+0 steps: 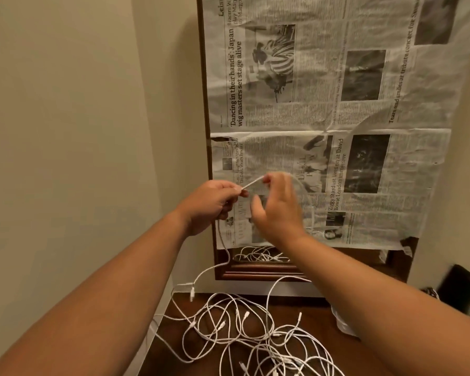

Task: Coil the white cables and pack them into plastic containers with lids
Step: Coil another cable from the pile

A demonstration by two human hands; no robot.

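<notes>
Beige wall (65,131) is filling the left part of the view. Just right of it, the left hand (210,204) is gripping a white cable (251,183), with its fingers curled round the strand. From under this hand the cable is hanging down past the wooden frame (209,158), and one connector end is dangling just above the table edge. Between the two hands, a short length of the same cable is running taut and slightly upward to the right. The right hand (278,210) is pinching that length between thumb and forefinger, while its other fingers are lying loosely spread; this hand is appearing blurred, so finer finger detail cannot be told. Below both forearms, the cable pile (255,335) is lying in loose, tangled loops on the dark wooden table (296,305), with several connector ends showing among the strands. Behind the hands, sheets of newspaper (337,118) are covering most of the framed panel, and a strip at its lower edge is showing more white strands, apparently a reflection. At the far right, a dark object (461,291) is leaning against the wall; its identity cannot be told.
</notes>
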